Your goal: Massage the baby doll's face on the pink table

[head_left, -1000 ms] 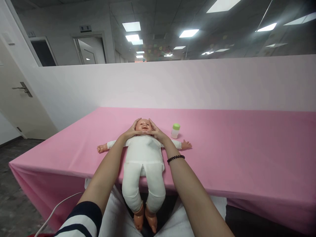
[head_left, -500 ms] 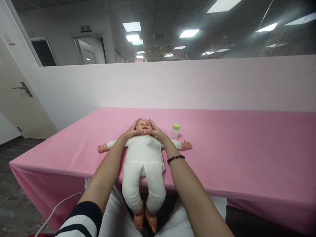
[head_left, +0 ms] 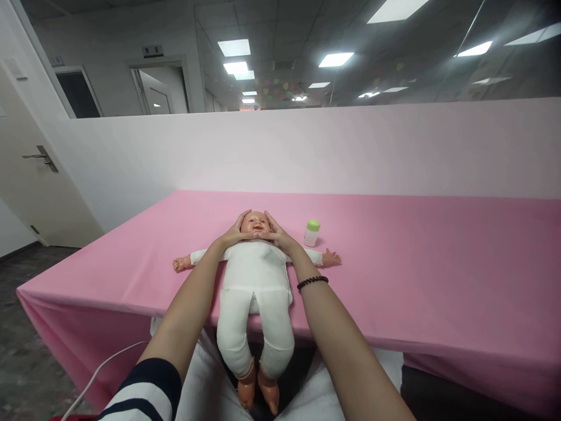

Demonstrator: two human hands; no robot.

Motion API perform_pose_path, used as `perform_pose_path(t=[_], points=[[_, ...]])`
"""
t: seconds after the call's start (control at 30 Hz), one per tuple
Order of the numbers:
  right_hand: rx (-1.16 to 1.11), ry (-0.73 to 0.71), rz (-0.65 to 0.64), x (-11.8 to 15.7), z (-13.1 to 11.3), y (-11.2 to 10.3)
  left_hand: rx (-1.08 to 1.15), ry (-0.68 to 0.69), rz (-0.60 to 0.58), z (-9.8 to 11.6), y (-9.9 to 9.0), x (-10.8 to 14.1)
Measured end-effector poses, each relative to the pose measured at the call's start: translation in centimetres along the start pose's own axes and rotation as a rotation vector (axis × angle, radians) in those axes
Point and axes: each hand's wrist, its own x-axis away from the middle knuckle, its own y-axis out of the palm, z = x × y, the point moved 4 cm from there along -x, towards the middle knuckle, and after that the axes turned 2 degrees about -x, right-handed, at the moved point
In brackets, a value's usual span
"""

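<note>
A baby doll (head_left: pixel 256 269) in white clothes lies on its back on the pink-covered table (head_left: pixel 416 263), arms spread, legs hanging over the front edge. My left hand (head_left: pixel 234 233) cups one side of its head, the thumb along the chin. On the other side my right hand (head_left: pixel 278 235) holds the head in the same way, with the two thumbs close together below the mouth. The doll's face stays visible between my hands. Behind the doll's outstretched arm, right of my right hand, stands a small bottle (head_left: pixel 311 233) with a green cap.
A white wall (head_left: pixel 350 146) with glass above it runs along the table's far side. At the left is a door (head_left: pixel 44 175) with a metal handle. A white cable (head_left: pixel 99 371) hangs near the table's front left.
My thumbs have shifted slightly at the doll's chin. Both hands still hold the head.
</note>
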Motion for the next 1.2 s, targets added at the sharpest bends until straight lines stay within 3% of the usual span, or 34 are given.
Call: perform_pose_path(t=[0.33, 0.83, 1.2], points=[[-0.081, 0.027, 0.01, -0.16, 0.07, 0.04, 0.094, 0.011, -0.057, -0.06, 0.04, 0.17], [0.042, -0.024, 0.005, 0.19, -0.18, 0.07, 0.028, 0.009, -0.016, 0.26, 0.12, 0.26], [-0.013, -0.012, 0.013, -0.06, 0.0, 0.01, 0.039, -0.02, -0.02, 0.0, 0.01, 0.23]])
